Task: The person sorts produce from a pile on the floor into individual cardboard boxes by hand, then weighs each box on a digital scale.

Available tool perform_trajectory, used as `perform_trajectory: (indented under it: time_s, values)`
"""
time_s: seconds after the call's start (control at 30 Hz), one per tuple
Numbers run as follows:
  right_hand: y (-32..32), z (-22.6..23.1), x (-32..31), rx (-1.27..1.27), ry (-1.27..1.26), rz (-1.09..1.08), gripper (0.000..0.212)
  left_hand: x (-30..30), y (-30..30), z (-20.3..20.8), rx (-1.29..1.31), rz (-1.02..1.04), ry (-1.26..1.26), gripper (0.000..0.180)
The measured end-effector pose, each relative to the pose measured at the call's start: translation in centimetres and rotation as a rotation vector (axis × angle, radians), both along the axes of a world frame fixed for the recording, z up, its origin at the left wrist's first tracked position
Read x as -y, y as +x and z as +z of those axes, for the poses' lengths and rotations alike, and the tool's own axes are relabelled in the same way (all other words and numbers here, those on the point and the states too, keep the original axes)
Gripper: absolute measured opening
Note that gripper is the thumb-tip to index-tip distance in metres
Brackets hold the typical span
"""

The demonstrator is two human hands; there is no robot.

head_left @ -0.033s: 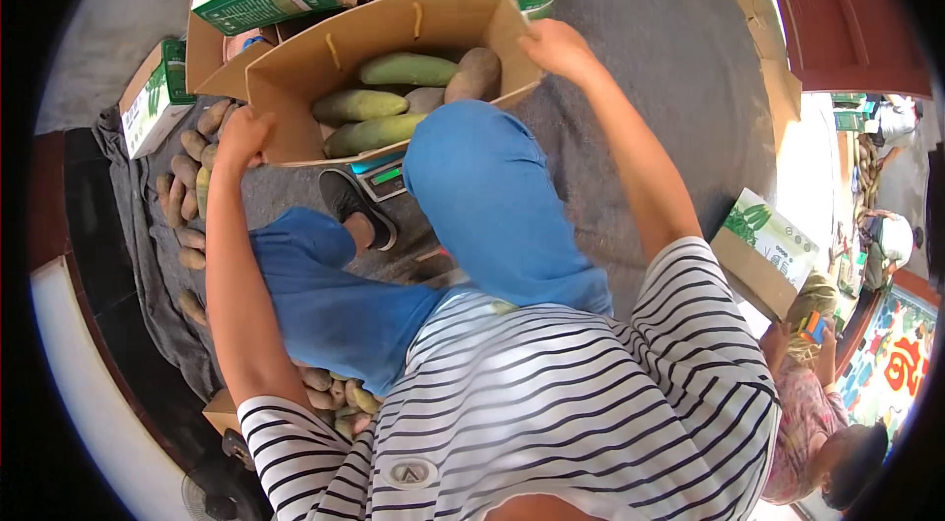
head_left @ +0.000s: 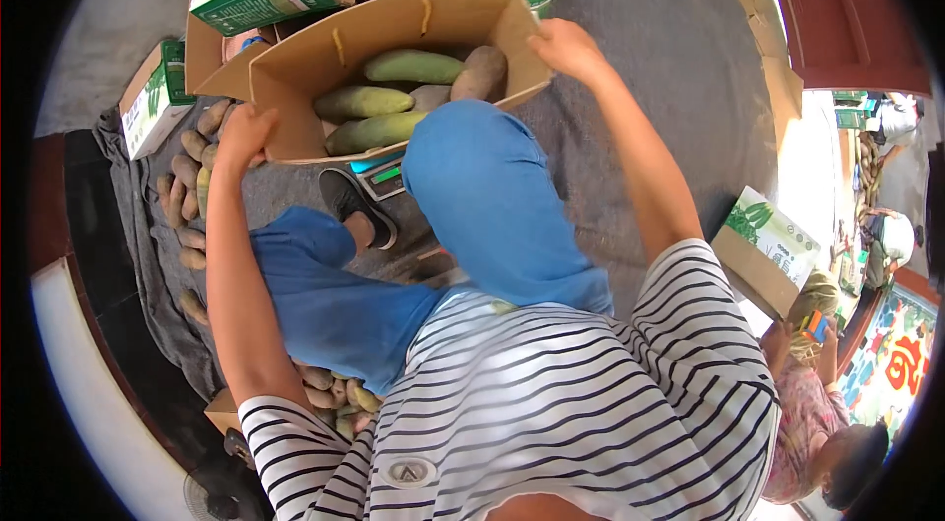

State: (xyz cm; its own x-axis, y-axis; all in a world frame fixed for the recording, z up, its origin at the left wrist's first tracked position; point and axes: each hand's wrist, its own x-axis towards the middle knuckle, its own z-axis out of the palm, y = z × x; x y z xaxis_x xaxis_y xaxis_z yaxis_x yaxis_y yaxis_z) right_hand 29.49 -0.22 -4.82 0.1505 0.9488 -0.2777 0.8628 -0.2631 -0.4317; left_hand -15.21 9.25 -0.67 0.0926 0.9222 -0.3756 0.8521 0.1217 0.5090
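Carton [head_left: 384,32], mouth toward the wearer, long axis left-to-right
Left hand [head_left: 248,134] and right hand [head_left: 569,49] clench its ends above grey floor sheeting [head_left: 714,108]; red panel [head_left: 851,19] at right.

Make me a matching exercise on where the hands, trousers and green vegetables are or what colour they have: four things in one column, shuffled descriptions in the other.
Things:
1. Left hand
2. Green vegetables
3. Right hand
4. Trousers

Descriptions:
A. Gripping the right end of the box
B. Blue
C. Gripping the left end of the box
D. Lying inside the box

Right pairs: 1-C, 2-D, 3-A, 4-B
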Motion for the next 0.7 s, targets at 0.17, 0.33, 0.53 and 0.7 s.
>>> perform_trajectory:
  time_s: [0.17,0.33,0.53,0.7]
  values:
    - [8.7,-1.6,6.0,-0.106,0.05,-0.205,0.033,1.5,9.8,2.1,0.119,-0.247,-0.016,0.029]
    - [16.1,-2.1,14.7,-0.092,0.081,-0.387,0.028,2.2,21.3,0.2,0.058,-0.528,0.046,0.03]
    - [25.2,-5.5,29.3,-0.05,0.176,-0.676,0.027,5.2,34.7,-5.4,0.252,-0.854,0.091,0.033]
    - [25.5,-8.4,36.4,0.206,-0.009,-0.84,0.031,5.8,37.0,-2.4,0.677,-0.983,-0.321,0.033]
